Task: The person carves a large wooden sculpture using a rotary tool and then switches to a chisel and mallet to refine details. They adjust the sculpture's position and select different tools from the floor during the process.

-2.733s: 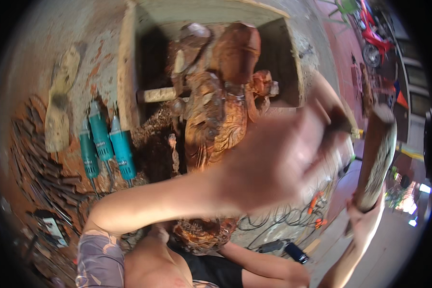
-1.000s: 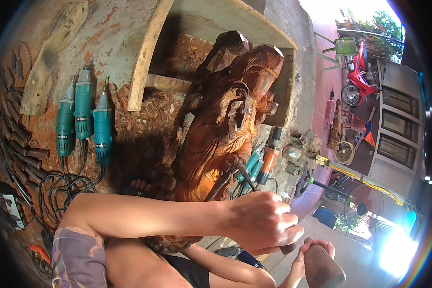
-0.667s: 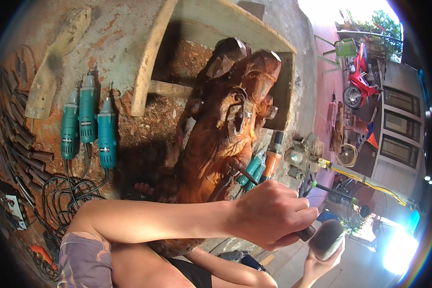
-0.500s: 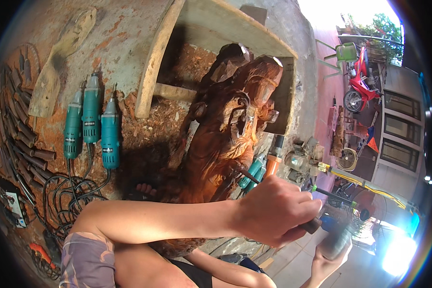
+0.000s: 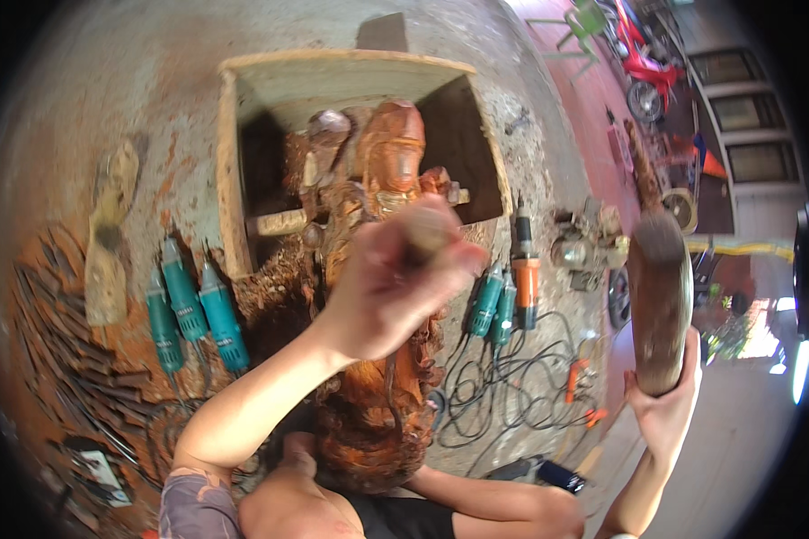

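Note:
My left hand (image 5: pixel 377 292) is wrapped round the wooden handle of a carving chisel (image 5: pixel 430 232), its butt end facing up at me; motion blurs it, and the blade is hidden below the fist. Beneath lies a reddish-brown wooden statue (image 5: pixel 360 449), a carved figure with a hooded head (image 5: pixel 395 148), stretched out between my legs. Out to the right and raised, my right hand (image 5: pixel 670 409) grips the lower end of a thick wooden mallet (image 5: pixel 658 305). The mallet is apart from the chisel.
The statue's head end rests in an open wooden box (image 5: pixel 227 171) holding shavings. Teal power tools (image 5: pixel 220 314) lie left, with more (image 5: pixel 487 301) and an orange one (image 5: pixel 525 292) at right amid black cables (image 5: pixel 503 395). Many chisels (image 5: pixel 81 377) spread at far left. A red motorbike (image 5: pixel 643 67) stands beyond.
My view has turned, so the statue now appears upright in the middle. My left hand has come over the statue's chest with the chisel; my right has raised the mallet.

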Motion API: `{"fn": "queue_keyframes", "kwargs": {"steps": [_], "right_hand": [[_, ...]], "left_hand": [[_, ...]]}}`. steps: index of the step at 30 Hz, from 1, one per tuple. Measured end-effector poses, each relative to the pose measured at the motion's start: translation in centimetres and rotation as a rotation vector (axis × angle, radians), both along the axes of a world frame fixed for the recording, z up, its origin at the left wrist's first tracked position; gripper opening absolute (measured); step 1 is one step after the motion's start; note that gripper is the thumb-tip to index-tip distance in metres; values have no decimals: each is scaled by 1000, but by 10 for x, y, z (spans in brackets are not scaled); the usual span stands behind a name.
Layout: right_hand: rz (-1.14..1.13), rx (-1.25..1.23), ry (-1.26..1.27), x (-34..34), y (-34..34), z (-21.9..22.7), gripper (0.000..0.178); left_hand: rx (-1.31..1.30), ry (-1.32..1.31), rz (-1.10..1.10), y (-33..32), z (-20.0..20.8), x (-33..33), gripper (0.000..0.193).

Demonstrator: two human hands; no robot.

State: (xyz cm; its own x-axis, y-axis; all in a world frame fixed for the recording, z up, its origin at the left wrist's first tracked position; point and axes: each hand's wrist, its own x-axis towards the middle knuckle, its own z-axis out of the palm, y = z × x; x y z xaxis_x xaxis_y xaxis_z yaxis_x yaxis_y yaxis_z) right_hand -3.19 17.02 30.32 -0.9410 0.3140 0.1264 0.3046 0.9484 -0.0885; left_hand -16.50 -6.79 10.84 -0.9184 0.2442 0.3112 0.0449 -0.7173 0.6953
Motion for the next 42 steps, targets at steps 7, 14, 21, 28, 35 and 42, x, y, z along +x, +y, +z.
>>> {"fn": "queue_keyframes", "kwargs": {"steps": [7, 14, 21, 28, 35, 42], "right_hand": [[84, -498, 117, -4, 9, -16, 75], [527, -116, 231, -34, 19, -6, 73], [587, -46, 339, -55, 8, 9, 55], [573, 39, 295, -57, 2, 5, 56], [597, -71, 276, -72, 0, -1, 58], [448, -99, 241, -75, 13, -20, 68]], "left_hand": [[-43, 100, -23, 5, -12, 7, 24], [-309, 68, 93, 20, -1, 18, 20], [-172, -12, 20, 22, 1, 22, 8], [-54, -66, -66, 21, 0, 16, 5], [-120, -41, -65, 18, 4, 8, 12], [105, -272, 17, 2, -8, -20, 26]]}}
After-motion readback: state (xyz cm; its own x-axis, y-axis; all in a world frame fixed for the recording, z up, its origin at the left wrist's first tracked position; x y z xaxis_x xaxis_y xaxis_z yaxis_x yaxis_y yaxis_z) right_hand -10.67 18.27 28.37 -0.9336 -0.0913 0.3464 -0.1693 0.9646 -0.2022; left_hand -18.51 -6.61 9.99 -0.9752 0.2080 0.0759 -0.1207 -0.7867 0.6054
